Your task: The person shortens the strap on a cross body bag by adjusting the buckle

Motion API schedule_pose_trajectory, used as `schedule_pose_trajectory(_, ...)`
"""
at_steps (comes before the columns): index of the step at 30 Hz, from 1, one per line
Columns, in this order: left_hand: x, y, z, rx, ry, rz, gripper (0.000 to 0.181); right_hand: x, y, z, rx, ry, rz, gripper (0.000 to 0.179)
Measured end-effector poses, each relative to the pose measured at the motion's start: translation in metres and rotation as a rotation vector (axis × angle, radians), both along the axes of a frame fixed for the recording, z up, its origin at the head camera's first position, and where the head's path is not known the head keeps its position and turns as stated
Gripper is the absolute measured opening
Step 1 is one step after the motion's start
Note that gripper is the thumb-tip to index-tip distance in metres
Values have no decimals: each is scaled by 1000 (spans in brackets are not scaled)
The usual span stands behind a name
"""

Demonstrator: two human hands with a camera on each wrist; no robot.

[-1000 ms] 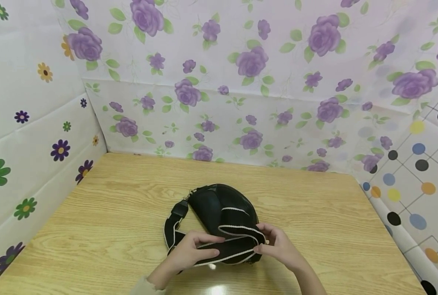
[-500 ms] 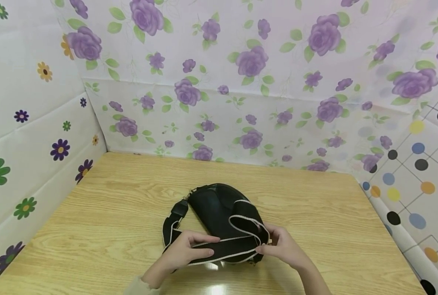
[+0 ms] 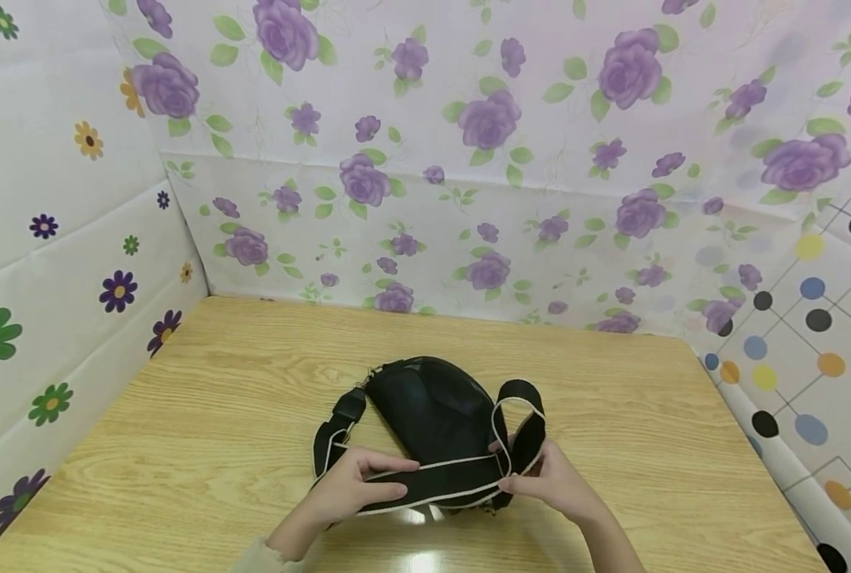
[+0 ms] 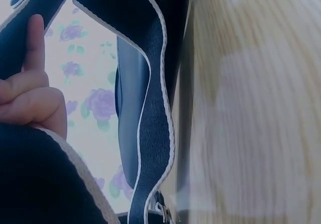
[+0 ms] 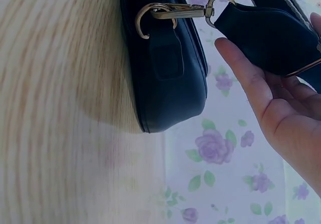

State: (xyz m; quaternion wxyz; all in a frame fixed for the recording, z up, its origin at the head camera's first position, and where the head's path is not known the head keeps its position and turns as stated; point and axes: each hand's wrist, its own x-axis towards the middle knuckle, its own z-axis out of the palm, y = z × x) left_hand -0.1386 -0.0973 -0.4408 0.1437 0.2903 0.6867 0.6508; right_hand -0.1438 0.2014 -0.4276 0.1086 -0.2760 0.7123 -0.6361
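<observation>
A black half-moon shoulder bag lies on the table, its wide black strap edged in white. My left hand pinches the strap in front of the bag. At the bag's right end my right hand grips the strap, and a loop of it stands up above the fingers. The right wrist view shows the strap's leather tab against that hand, joined to the bag by a gold clasp. In the left wrist view, fingers lie against the strap, whose slack hangs in a curve.
Beneath everything is a light wood-grain table. A cloth with purple roses hangs behind it. Flower-print cloth borders the left side, dotted cloth the right. On the bag's left, the strap's other end is clipped on.
The strap's loop has slid off the bag's front to the right and now stands up above my right hand. My left hand has shifted slightly left along the strap. The bag stays put.
</observation>
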Motion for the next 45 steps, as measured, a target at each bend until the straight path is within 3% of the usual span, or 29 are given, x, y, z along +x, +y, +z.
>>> schedule_pose_trajectory(7,0,-5,-2,24,43,-3,30,0,1,0,-2,-16,3,36)
schedule_pose_trajectory(27,1,-11,-3,77,13,-28,29,0,1,0,-36,-32,-11,36)
schedule_pose_trajectory(35,3,-13,-7,60,-38,43,26,0,3,0,-56,-18,-10,37)
schedule_pose_trajectory(40,3,-10,-8,62,35,67,18,0,3,0,-54,-26,-11,36)
schedule_pose_trajectory(45,1,-9,-6,86,104,-10,16,-1,3,0,-56,-22,-5,37)
